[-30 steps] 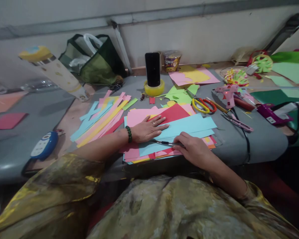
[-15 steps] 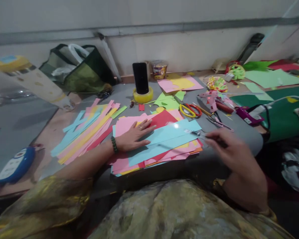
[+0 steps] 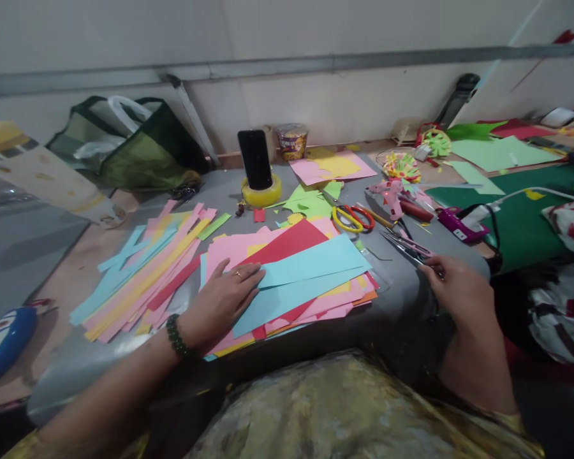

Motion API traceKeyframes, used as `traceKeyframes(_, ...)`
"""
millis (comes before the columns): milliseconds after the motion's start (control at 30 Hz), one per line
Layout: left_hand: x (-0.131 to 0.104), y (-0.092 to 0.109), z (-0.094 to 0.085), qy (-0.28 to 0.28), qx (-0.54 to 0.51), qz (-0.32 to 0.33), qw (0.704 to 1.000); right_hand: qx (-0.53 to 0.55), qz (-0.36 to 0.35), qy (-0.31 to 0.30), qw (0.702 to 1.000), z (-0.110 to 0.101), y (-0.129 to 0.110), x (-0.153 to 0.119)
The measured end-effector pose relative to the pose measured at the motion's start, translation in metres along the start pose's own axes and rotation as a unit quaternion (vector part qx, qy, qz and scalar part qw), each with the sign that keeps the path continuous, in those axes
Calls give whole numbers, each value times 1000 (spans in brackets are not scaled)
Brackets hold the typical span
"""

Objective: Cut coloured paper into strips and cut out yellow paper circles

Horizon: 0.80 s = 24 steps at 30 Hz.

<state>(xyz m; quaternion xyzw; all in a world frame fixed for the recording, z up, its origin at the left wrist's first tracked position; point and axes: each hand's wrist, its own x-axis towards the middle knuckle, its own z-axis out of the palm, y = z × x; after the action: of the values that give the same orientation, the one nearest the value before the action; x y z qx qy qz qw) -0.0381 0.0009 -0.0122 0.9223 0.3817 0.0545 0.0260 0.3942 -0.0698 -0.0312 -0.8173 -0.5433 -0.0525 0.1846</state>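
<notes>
My left hand (image 3: 229, 296) lies flat, fingers stretched, across the left end of a light-blue paper sheet (image 3: 291, 293) and the pink paper beneath. A blue strip (image 3: 316, 258) lies along the upper part of this sheet, with a dark line between them. Under both is a stack of pink, red and yellow paper, with a red piece (image 3: 287, 242) showing above. To the right of the stack, my right hand (image 3: 459, 290) is closed around the handle end of slim metal scissors (image 3: 404, 247). Their blades point up-left beside a pink cutter (image 3: 418, 247); the fingers partly hide the handles.
Coloured paper strips (image 3: 148, 274) lie left of the stack. Behind it stand a phone (image 3: 255, 159) on a yellow tape roll (image 3: 261, 192) and yellow-red scissors (image 3: 351, 218). A pink glue gun (image 3: 390, 194) and purple power block (image 3: 462, 223) are at right; a bag (image 3: 134, 150) is at back left.
My right hand has moved right, off the blue paper, with the metal tool. My left hand has slid left along the sheet. The view has shifted slightly.
</notes>
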Motion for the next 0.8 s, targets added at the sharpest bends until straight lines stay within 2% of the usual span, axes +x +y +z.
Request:
traceKeyframes(133, -10, 1, 2, 24, -17, -5, 1000, 8, -53, -28, 998, -5, -13, 3)
traceKeyframes(267, -10, 10, 2, 60, -25, 5, 998, 65, -169, 24, 983, -15, -54, 2)
traceKeyframes(333, -10, 15, 2, 66, -33, 14, 997, 113, -279, -7, 954, -15, -83, -1)
traceKeyframes(400, -11, 20, 1, 78, -37, 26, 996, 146, -403, -73, 901, -7, -112, -5)
traceKeyframes(500, -15, 25, 2, 112, -39, 32, 992, 137, -509, -156, 835, 8, -142, -9)
traceKeyframes(600, -20, 26, 4, 128, -60, 8, 990, 110, -535, -195, 815, 16, -151, -5)
traceKeyframes(800, -24, 20, 5, 113, -145, -50, 982, 89, -524, -213, 820, 12, -156, 9)
